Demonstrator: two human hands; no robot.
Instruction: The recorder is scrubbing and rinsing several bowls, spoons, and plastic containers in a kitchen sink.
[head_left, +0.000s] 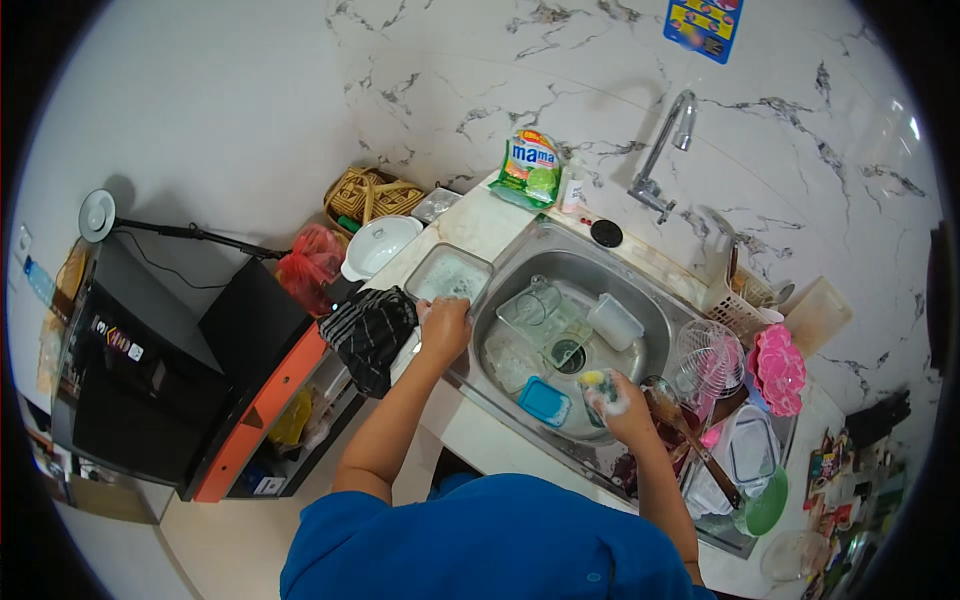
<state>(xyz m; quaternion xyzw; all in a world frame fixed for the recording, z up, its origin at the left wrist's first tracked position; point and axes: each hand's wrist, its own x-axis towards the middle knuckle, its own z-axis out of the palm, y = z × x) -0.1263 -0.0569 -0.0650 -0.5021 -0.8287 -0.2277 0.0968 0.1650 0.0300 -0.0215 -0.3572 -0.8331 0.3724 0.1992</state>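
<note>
My left hand (445, 328) is at the near edge of a rectangular container (452, 271) of sudsy water on the counter left of the sink; whether it grips the rim I cannot tell. In my right hand (622, 411), over the near right of the basin, is a foamy yellow-and-green sponge (598, 390). The steel sink (651, 315) holds a glass mug (538, 301), a clear rectangular container (517, 319), a translucent plastic container (616, 322) and a blue lid (544, 402) with foam on it. A black striped cloth (369, 337) lies beside my left hand.
On the drainboard to the right are a wire strainer (711, 358), a wooden spatula (701, 450), a pink flower-shaped dish (777, 369), clear containers (752, 444) and a green bowl (763, 501). A faucet (664, 154) rises behind the sink. A detergent pouch (529, 171) and a white casserole (381, 246) stand on the left.
</note>
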